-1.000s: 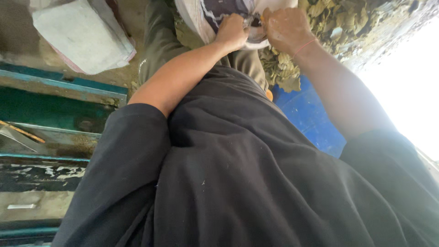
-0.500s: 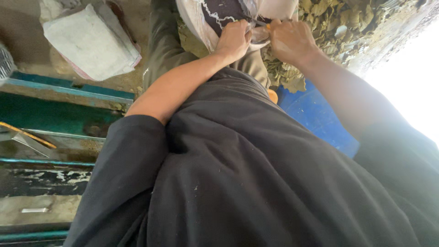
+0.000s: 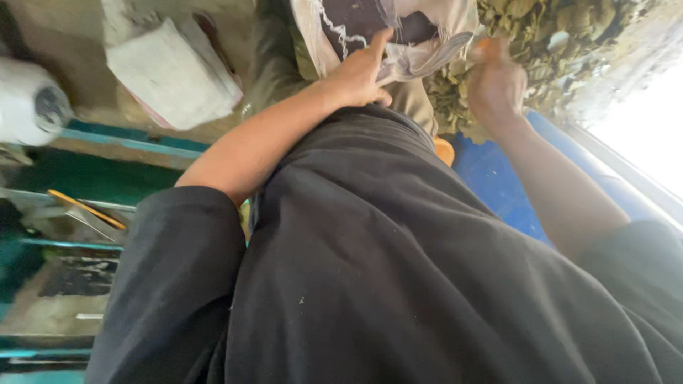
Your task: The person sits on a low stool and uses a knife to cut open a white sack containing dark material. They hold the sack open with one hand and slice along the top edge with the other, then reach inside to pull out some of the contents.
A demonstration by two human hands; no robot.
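My left hand (image 3: 359, 75) rests with fingers spread on the edge of a worn white cloth sack (image 3: 420, 43) that lies on my lap, its dark opening showing above the fingers. My right hand (image 3: 494, 85) is off the sack to the right, blurred, its fingers curled over a heap of dry green-brown leaves (image 3: 548, 43). Something small and orange shows at its fingertips; whether the hand holds it is unclear. My black shirt (image 3: 398, 270) fills the lower frame.
A blue tub (image 3: 498, 178) holds the leaf heap at the right. At the left stand a white folded bundle (image 3: 174, 75), a white roll (image 3: 32, 107) and green painted wooden rails (image 3: 92, 171) with a thin yellow-handled tool (image 3: 85, 210).
Both hands were together gripping the sack's edge. Now my right hand has let go and moved right over the leaves, and my left hand's fingers have spread flat on the sack.
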